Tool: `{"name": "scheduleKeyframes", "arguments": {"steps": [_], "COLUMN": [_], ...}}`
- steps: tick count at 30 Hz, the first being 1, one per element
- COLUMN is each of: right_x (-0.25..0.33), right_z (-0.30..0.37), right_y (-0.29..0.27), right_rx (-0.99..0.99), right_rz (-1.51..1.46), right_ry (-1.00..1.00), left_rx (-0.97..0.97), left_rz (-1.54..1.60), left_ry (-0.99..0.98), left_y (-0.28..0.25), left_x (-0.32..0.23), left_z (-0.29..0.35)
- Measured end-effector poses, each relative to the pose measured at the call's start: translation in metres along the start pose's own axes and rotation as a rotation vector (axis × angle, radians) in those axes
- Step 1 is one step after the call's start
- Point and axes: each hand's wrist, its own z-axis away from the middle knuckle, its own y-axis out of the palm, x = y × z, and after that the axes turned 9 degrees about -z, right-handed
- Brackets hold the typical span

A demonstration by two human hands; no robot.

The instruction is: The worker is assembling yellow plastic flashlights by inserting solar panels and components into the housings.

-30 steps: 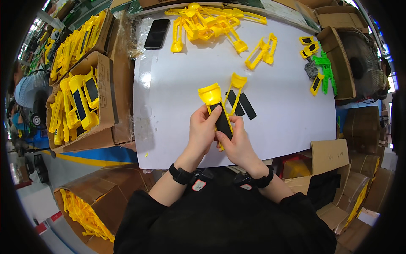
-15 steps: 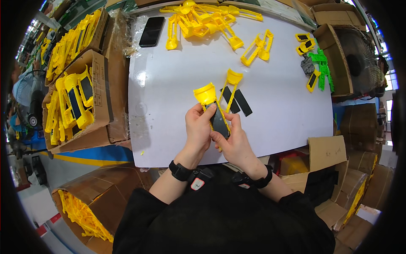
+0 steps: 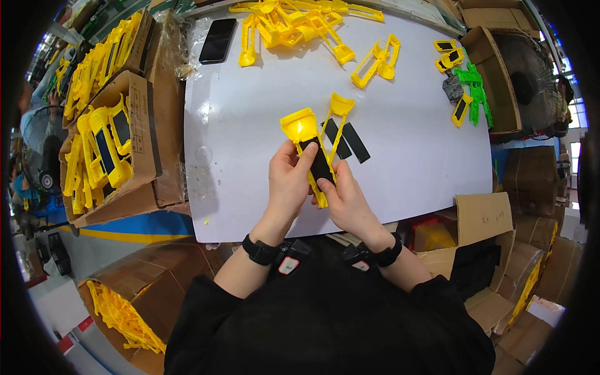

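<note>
Both hands hold one yellow plastic frame [image 3: 299, 127] with a scooped, flared far end, tilted above the white table. A black rectangular strip [image 3: 320, 164] lies along the frame's long opening. My left hand [image 3: 289, 178] closes round its left side, thumb on the strip's far end. My right hand [image 3: 350, 197] grips the near right side, thumb pressed on the strip's lower part. Just beyond, another yellow frame [image 3: 342, 107] lies on the table, over or beside a black strip. A further black strip [image 3: 357, 143] lies to its right.
A heap of yellow frames [image 3: 294, 28] lies at the back, near a black phone [image 3: 218, 41]. Green plastic parts [image 3: 478, 94] are at the right edge. Cardboard boxes [image 3: 142, 125] with yellow frames stand left; an open carton [image 3: 481, 219] stands right, and a fan [image 3: 531, 87] behind.
The held frame has tipped so its flared end faces up more, and the strip's face now looks matt black. My right thumb has moved up onto the strip.
</note>
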Motion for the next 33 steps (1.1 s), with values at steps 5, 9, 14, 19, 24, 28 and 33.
{"name": "scheduleKeyframes", "arguments": {"steps": [5,9,14,19,24,28,33], "right_x": [-0.004,-0.014,-0.001,0.001,-0.004,-0.006,-0.017], "right_z": [0.002,0.000,0.000,-0.001,-0.005,-0.008,-0.009], "right_y": [0.000,-0.003,0.002,0.005,0.004,0.007,-0.009], "right_rx": [0.034,0.121,0.090,0.056,0.036,0.014,0.115], "right_rz": [0.060,-0.064,-0.124,-0.116,-0.116,-0.036,-0.252], "right_ry": [-0.026,0.003,0.026,-0.069,-0.084,-0.154,-0.034], "left_rx": [0.080,0.029,-0.034,-0.007,-0.044,-0.099,-0.052], "left_rz": [-0.043,0.037,0.076,0.021,-0.109,-0.159,-0.363], "left_ry": [-0.148,-0.197,-0.102,-0.020,0.109,0.189,0.181], "left_y": [-0.009,-0.007,-0.001,-0.001,0.001,-0.003,-0.012], "left_x": [0.010,0.010,0.006,-0.003,0.002,0.016,0.015], "left_z": [0.006,0.007,0.010,0.013,0.010,0.002,-0.019]}}
